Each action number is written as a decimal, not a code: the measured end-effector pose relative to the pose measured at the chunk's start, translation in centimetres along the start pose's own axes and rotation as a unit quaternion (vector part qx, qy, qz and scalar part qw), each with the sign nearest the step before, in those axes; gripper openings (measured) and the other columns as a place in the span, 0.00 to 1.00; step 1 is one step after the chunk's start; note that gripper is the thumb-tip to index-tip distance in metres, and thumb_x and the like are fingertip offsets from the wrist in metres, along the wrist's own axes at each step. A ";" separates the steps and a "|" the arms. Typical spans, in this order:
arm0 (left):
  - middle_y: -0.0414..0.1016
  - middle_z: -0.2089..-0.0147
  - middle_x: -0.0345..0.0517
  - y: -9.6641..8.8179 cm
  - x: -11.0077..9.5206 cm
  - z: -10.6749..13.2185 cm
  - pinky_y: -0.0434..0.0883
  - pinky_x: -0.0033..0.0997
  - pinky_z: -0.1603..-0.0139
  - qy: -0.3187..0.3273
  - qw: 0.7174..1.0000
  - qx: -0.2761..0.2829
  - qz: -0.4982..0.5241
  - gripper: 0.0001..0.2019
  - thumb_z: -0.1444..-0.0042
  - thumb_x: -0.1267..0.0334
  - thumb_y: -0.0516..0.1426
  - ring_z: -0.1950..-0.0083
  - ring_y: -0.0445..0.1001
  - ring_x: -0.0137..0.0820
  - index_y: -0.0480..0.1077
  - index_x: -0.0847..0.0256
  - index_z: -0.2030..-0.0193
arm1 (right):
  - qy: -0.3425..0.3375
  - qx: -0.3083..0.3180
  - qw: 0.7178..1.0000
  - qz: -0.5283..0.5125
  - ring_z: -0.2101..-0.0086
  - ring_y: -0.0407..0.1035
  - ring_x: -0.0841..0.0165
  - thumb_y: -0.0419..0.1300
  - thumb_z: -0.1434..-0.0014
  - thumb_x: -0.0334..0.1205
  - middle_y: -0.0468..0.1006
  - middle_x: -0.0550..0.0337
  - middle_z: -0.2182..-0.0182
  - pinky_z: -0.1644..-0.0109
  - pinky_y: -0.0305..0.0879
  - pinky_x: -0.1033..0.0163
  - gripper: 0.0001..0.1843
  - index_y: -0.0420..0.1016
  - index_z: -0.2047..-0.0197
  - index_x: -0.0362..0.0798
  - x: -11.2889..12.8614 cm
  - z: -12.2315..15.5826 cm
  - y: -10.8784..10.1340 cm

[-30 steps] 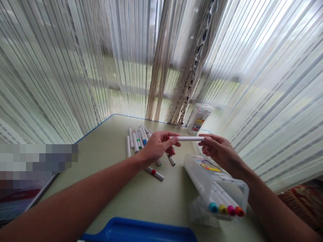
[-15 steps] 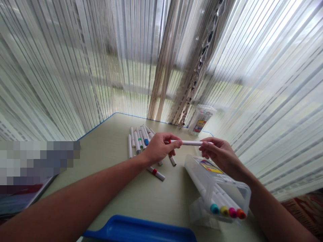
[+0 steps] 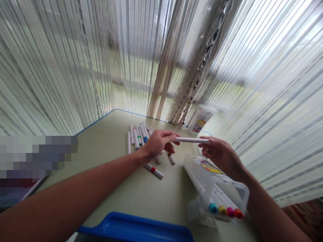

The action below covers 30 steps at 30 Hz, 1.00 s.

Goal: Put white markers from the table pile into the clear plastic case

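Observation:
A white marker (image 3: pixel 189 139) is held level in the air between both hands. My left hand (image 3: pixel 161 143) pinches its left end, and my right hand (image 3: pixel 218 150) grips the right end. The fingers cover both tips. Behind and below my left hand lies a loose pile of white markers (image 3: pixel 136 136), some with green, blue or red bands. One red-banded marker (image 3: pixel 154 170) lies nearer to me. Below my right hand a clear plastic case (image 3: pixel 194 173) lies tilted, its opening towards me. Several markers with teal, yellow, pink and orange ends (image 3: pixel 225 210) are inside.
A second clear case (image 3: pixel 202 121) with a label stands upright at the back edge of the pale green table (image 3: pixel 108 134). A blue tray (image 3: pixel 141 228) lies at the front edge. Stringed curtains (image 3: pixel 126 60) hang behind. A blurred-out patch covers the left side.
The held marker has turned in the fingers; the red at its ends no longer shows. My hands stay in nearly the same place, and the view has shifted slightly.

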State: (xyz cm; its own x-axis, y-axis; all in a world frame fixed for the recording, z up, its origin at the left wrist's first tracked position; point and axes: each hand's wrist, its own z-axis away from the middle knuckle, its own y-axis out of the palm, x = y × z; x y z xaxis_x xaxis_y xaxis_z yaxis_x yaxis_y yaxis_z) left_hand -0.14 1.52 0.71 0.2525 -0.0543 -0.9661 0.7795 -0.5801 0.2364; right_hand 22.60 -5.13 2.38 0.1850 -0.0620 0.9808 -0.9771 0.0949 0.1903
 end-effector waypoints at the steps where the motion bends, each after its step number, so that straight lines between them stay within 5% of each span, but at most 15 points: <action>1: 0.77 0.66 0.51 0.0 0.0 0.0 0.71 0.27 0.77 0.000 1.000 0.002 0.011 0.10 0.42 0.67 0.55 0.79 0.73 0.26 0.74 0.69 0.58 | 0.001 0.001 1.000 -0.001 0.80 0.71 0.69 0.65 0.52 0.40 0.82 0.54 0.74 0.80 0.62 0.67 0.11 0.82 0.65 0.45 0.1 0.0 0.0; 30: 0.73 0.75 0.42 0.0 0.6 0.3 0.69 0.22 0.78 0.064 0.988 0.029 -0.138 0.16 0.51 0.61 0.65 0.78 0.71 0.24 0.73 0.70 0.59 | -0.059 0.017 0.996 0.069 0.82 0.68 0.73 0.73 0.56 0.39 0.76 0.60 0.82 0.80 0.60 0.71 0.12 0.79 0.69 0.44 -1.0 -0.2 -0.3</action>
State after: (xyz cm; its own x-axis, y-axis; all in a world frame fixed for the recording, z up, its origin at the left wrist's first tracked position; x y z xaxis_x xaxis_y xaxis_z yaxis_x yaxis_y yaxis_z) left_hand -0.10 1.25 0.06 0.1083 0.2133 -0.9710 0.7957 -0.6040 -0.0439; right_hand 22.73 -4.85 1.35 0.0362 -0.1663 0.9854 -0.9958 0.0773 0.0496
